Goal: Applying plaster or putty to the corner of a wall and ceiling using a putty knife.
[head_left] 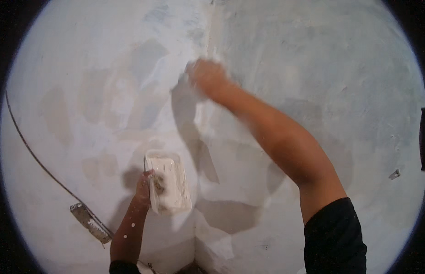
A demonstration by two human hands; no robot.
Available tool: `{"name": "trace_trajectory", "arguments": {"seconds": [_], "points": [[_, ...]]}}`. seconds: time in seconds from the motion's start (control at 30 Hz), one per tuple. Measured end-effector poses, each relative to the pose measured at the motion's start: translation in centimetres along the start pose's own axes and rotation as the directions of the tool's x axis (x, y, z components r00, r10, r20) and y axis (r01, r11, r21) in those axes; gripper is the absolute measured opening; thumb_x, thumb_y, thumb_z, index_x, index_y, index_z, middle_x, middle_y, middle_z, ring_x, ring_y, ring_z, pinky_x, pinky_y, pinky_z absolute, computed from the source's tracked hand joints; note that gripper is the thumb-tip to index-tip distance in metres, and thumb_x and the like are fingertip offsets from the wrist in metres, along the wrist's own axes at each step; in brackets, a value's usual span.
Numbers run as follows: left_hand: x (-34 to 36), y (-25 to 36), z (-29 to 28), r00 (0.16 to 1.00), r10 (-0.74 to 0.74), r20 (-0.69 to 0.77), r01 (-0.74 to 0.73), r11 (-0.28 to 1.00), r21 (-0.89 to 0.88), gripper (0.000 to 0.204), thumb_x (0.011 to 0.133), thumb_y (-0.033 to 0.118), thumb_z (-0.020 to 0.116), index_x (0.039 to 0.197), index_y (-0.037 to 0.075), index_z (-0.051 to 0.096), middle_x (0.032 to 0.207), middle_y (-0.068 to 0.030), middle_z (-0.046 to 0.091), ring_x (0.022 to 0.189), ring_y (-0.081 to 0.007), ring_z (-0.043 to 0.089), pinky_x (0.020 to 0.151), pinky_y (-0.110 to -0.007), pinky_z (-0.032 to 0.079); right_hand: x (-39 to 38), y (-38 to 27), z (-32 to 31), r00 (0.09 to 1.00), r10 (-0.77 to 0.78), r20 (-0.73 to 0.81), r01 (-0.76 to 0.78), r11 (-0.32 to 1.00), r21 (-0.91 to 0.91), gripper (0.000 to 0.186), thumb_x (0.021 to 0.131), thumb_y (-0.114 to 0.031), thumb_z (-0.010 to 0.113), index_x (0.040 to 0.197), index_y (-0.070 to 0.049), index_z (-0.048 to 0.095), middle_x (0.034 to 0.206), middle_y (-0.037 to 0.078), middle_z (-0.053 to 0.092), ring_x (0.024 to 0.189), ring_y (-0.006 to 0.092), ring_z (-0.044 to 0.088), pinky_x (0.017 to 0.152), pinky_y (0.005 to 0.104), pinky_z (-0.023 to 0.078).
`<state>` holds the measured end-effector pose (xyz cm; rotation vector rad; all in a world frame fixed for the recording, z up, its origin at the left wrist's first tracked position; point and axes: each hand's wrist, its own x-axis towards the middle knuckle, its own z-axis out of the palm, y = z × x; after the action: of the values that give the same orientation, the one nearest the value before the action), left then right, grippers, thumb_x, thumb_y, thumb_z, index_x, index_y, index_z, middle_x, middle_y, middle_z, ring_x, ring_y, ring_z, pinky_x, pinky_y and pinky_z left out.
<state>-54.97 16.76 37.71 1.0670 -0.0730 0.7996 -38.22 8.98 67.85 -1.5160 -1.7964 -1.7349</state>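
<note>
My left hand (144,186) grips the left side of a white rectangular plastic tub (187,192), its thumb over the rim. Whitish paste (169,165) lines the inside of the tub, with a darker smudge near the thumb. Higher up, my right hand (207,77) is at the inner corner where two walls meet. Motion smears its fingers, so I cannot make out their pose or anything in them. My right arm stretches up and leftward across the right wall (285,59). White specks dot my left forearm.
The left wall (84,59) has grey and beige patches. A dark cable (36,157) runs down it to a worn, paste-smeared rectangular box (90,223). On the right wall a small fitting (395,174) sticks out. A dark object (424,139) stands at the right edge.
</note>
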Motion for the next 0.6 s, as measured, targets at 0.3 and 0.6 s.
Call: {"name": "trace_trajectory", "arguments": {"seconds": [0.3, 0.6], "points": [[-8.0, -0.2, -2.7, 0.975, 0.091, -0.202, -0.106, 0.992, -0.065, 0.057, 0.083, 0.043, 0.047, 0.121, 0.000, 0.046, 0.106, -0.0126, 0.059, 0.098, -0.0292, 0.057, 0.085, -0.043, 0.046, -5.1, 0.3, 3.4, 0.872, 0.486, -0.062, -0.463, 0.858, 0.222, 0.021, 0.071, -0.018, 0.055, 0.078, 0.001, 0.059, 0.086, 0.020, 0.060, 0.088, 0.0347, 0.056, 0.077, 0.0433, 0.044], [-16.7, -5.4, -5.9, 0.787, 0.150, -0.598, -0.127, 0.989, 0.081, 0.064, 0.077, 0.048, 0.051, 0.122, 0.003, 0.046, 0.113, -0.0138, 0.055, 0.099, -0.0290, 0.054, 0.086, -0.042, 0.043, -13.0, -13.4, 7.9, 0.805, 0.593, 0.023, -0.457, 0.594, 0.663, 0.026, 0.071, -0.015, 0.056, 0.091, 0.002, 0.061, 0.078, 0.018, 0.062, 0.065, 0.0334, 0.058, 0.063, 0.0378, 0.047]]}}
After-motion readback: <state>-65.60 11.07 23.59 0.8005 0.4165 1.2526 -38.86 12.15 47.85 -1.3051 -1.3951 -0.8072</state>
